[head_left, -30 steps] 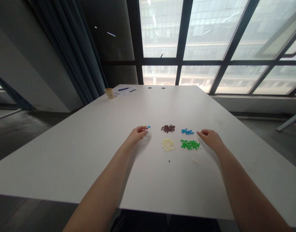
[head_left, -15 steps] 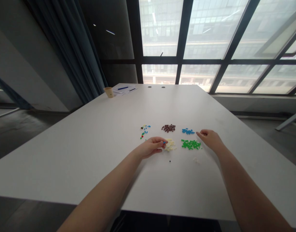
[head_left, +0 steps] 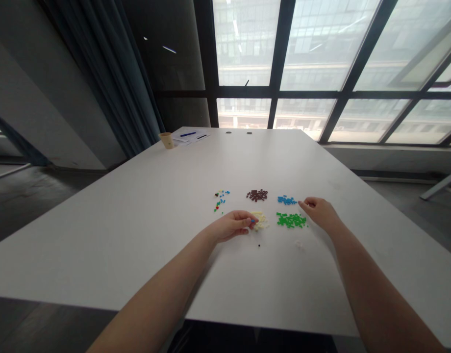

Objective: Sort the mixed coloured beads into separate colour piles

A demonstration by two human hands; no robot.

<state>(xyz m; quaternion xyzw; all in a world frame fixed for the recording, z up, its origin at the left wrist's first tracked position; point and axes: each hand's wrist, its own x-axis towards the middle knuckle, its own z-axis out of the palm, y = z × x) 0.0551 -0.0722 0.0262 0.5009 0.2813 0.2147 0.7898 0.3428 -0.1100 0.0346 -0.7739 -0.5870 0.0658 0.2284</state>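
Note:
Between the thumb and fingertips of my left hand (head_left: 235,225) is a small blue toy brick (head_left: 252,221), held over the edge of a pale yellow pile of bricks (head_left: 261,219). My right hand (head_left: 318,208) rests at the right end of the blue brick pile (head_left: 286,200), its fingers curled with the index fingertip close to a blue piece. Whether anything lies within those fingers is hidden. Just below the blue pile spreads a green brick pile (head_left: 291,220). A dark brown pile (head_left: 257,195) lies beyond the yellow one.
Mixed coloured pieces (head_left: 220,200) are scattered left of the brown pile. One tiny dark piece (head_left: 259,245) and some clear pieces (head_left: 299,245) lie nearer me. A paper cup (head_left: 167,140) and papers with pens (head_left: 190,136) are at the white table's (head_left: 137,220) far left.
My left fingers have shifted slightly, and the blue brick in them sits a little lower and further right. My right hand has hardly moved.

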